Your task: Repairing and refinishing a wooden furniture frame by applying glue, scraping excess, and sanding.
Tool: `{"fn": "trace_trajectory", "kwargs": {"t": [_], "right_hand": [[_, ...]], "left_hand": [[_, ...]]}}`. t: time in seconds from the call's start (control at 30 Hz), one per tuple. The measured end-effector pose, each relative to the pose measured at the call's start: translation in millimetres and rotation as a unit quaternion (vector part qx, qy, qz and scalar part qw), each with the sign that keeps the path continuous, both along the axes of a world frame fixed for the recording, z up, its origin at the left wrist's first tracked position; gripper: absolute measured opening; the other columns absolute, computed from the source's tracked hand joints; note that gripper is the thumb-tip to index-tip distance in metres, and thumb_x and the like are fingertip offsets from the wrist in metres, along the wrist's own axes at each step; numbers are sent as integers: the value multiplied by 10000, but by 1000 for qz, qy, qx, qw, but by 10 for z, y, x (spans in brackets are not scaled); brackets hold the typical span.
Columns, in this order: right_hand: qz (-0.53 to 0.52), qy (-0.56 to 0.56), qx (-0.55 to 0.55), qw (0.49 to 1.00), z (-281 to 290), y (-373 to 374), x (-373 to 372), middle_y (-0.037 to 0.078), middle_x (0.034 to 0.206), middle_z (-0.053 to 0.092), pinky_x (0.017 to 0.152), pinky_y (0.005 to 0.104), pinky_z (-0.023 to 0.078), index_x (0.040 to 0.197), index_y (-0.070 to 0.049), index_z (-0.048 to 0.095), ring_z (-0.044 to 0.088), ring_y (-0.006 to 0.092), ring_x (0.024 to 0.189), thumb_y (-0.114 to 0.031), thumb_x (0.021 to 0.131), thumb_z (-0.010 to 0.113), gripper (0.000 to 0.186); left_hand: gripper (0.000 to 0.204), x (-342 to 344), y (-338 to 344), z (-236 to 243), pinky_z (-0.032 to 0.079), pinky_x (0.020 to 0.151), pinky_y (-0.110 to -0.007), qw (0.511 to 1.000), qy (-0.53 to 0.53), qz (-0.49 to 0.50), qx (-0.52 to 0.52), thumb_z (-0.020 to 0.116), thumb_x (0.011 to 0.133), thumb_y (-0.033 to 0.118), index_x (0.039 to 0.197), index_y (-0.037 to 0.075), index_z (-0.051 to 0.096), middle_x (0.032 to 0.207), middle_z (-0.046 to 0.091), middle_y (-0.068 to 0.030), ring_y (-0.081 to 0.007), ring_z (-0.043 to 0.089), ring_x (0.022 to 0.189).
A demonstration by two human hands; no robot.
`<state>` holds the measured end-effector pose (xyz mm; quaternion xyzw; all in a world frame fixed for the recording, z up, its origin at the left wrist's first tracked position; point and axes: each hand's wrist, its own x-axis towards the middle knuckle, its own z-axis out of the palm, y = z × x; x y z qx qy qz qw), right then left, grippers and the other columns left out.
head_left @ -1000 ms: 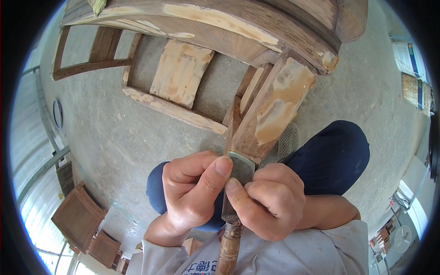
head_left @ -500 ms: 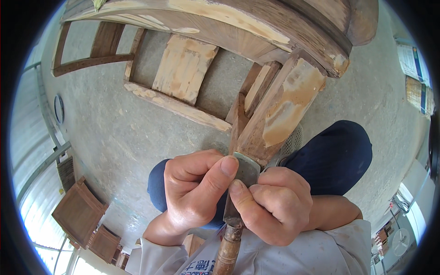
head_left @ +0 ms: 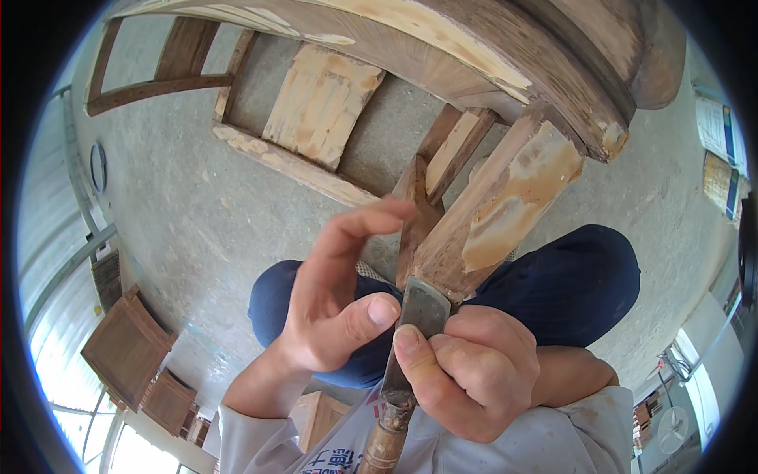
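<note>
A chisel with a flat grey steel blade (head_left: 422,300) and a worn wooden handle (head_left: 383,442) points away from me, its edge against the end of a wooden furniture leg (head_left: 497,213) with pale filler patches. My right hand (head_left: 478,371) is wrapped round the blade, thumb lying on it. My left hand (head_left: 332,292) is open just left of the blade, with fingers raised and apart and thumb beside the steel.
A large wooden piece of furniture (head_left: 442,39) spans the top, with joined frames and a filler-smeared panel (head_left: 316,103). My navy-clad knees (head_left: 576,276) flank the work. Wooden cabinets (head_left: 122,347) stand at the left on the concrete floor (head_left: 174,205), near metal railings.
My left hand has let go of the blade, its fingers opening and lifting away up and left. The right hand still holds on. The furniture appears shifted slightly right in view.
</note>
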<state>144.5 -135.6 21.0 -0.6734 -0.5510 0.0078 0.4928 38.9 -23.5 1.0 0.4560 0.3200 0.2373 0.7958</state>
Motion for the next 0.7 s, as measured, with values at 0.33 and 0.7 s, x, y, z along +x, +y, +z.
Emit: {"fn": "trace_trajectory", "kwargs": {"t": [0.33, 0.7], "right_hand": [[26, 9, -9, 1000, 24, -8, 49, 74, 840, 518, 484, 243, 466, 774, 0, 725, 494, 155, 601, 74, 683, 766, 125], [57, -3, -10, 998, 16, 14, 130, 71, 836, 516, 468, 229, 461, 763, 1, 719, 487, 145, 586, 77, 693, 770, 115]], "left_hand": [[498, -154, 89, -188, 361, 1181, -418, 980, -55, -171, -86, 775, 915, 133, 1357, 19, 576, 1486, 444, -179, -287, 464, 1367], [448, -127, 12, -171, 397, 1132, -382, 986, -59, -129, -90, 756, 927, 100, 1332, 8, 586, 1466, 467, -175, -266, 498, 1307]]}}
